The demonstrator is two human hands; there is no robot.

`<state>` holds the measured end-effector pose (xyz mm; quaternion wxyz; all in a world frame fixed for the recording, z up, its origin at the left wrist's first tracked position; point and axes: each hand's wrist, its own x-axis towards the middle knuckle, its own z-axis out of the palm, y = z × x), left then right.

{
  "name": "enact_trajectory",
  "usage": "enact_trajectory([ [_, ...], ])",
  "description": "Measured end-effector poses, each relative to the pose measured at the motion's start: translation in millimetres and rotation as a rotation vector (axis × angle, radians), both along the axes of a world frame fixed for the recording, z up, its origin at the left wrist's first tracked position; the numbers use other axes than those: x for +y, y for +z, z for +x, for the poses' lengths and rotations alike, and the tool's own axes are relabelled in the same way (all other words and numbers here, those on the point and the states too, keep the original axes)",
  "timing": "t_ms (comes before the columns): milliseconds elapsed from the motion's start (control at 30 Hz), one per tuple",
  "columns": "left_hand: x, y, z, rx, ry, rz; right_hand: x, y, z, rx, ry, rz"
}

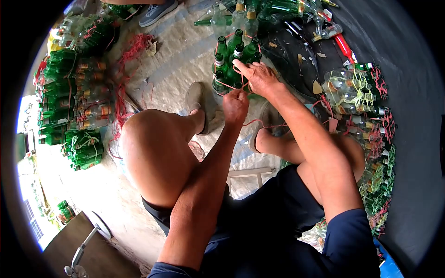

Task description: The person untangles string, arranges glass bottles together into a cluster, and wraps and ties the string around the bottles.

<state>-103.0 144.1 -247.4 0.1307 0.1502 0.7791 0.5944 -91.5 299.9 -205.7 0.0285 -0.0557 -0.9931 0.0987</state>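
Note:
Several green glass bottles (221,65) stand upright in a tight cluster between my feet, with pink string (230,85) looped around them. At the near side of the cluster, my left hand (235,104) is closed in a fist on the string. My right hand (259,78) is at the right side of the bottles, its index finger reaching over a bottle neck. A strand of the same string runs beneath that finger toward the left fist, and the other right fingers are curled around it, partly hidden. A loose tail of string trails right below my hands.
Clear bottles (218,21) stand just behind the cluster. Tied bundles of bottles are stacked at left (60,88) and right (350,90). Tangled pink string (134,48) lies on the floor. Loose bottles, one red (343,46), lie at upper right. Another person's shoe (157,13) shows at the top.

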Motion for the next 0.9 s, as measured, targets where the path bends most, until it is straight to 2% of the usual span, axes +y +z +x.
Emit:
enact_trajectory([
  [400, -22.6, 14.9, -14.8, 0.177, -0.159, -0.211, -8.4, -4.9, 6.3, -0.059, -0.057, -0.095],
  [533, -27.3, 18.3, -20.3, 0.263, -0.236, -0.29, -7.8, -19.6, 4.4, 0.041, -0.053, -0.1],
  [633, -28.0, 20.7, -26.5, 0.345, -0.269, -0.368, -7.2, -6.4, 11.9, 0.061, -0.029, -0.206],
  [733, -28.5, 25.2, -29.1, 0.412, -0.302, -0.416, -3.5, 12.4, 9.0, -0.163, -0.054, -0.326],
  [867, -22.0, 36.7, -38.0, 0.49, -0.339, -0.494, 4.4, -12.1, 5.8, 0.029, -0.007, -0.405],
  [900, -19.2, 43.0, -40.8, 0.515, -0.354, -0.517, 4.8, -11.2, 5.2, -0.004, -0.024, -0.443],
])
